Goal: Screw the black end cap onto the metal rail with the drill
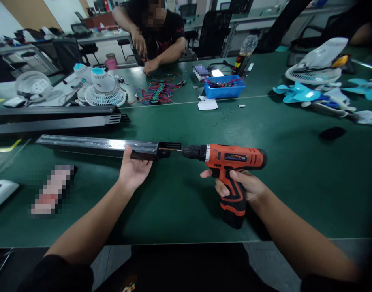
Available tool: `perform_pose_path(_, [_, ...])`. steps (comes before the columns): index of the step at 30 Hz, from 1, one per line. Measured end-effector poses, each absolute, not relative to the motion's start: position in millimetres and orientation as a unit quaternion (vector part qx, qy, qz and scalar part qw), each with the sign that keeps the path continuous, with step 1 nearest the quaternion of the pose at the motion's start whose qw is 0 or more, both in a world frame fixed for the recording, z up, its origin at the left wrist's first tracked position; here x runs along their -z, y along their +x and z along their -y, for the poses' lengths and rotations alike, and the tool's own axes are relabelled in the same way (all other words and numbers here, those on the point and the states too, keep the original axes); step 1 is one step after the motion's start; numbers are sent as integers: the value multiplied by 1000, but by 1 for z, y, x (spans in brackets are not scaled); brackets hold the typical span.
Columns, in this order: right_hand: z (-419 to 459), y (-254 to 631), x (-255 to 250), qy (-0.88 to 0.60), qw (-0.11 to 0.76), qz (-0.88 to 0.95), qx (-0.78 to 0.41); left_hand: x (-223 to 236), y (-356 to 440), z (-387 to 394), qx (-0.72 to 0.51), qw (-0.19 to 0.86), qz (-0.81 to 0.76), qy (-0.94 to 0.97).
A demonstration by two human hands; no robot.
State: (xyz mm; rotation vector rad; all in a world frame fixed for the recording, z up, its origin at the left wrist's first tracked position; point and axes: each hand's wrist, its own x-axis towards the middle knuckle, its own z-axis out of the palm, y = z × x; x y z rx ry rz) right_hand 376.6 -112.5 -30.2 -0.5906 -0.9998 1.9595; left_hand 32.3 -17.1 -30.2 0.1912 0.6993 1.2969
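Note:
My right hand (239,186) is wrapped round the grip of an orange and black cordless drill (231,160), held level with its bit pointing left. The bit meets the right end of a long black metal bar (97,146) lying on the green table (189,121). My left hand (133,170) grips the bar from the near side, close to that right end, thumb up against its edge.
Two more black bars (52,119) lie behind. A person across the table handles red wire bundles (160,91). A blue tray (224,87), a bottle (245,52), white fan parts (103,87), blue fan blades (301,95) and a small black object (332,132) lie about.

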Motion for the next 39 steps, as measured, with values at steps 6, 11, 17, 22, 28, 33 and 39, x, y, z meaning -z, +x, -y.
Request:
perform_pose_path(6, [111, 370, 31, -195, 461, 413, -761, 29, 32, 17, -584, 743, -316, 86])
perform_pose_path(11, [109, 368, 29, -166, 458, 396, -778, 28, 33, 18, -585, 740, -321, 85])
perform_pose_path(17, [107, 369, 27, -175, 455, 367, -793, 24, 37, 20, -585, 730, -339, 98])
perform_pose_path(22, [107, 369, 28, -178, 452, 387, -784, 26, 36, 20, -585, 730, -338, 107])
perform_pose_path(28, [110, 370, 31, -208, 457, 415, -759, 26, 36, 19, -582, 735, -335, 99])
perform_pose_path(33, [111, 370, 29, -225, 441, 421, -760, 25, 37, 19, -585, 732, -339, 88])
perform_pose_path(39, [111, 370, 29, -223, 444, 411, -764, 26, 36, 19, -584, 736, -331, 86])
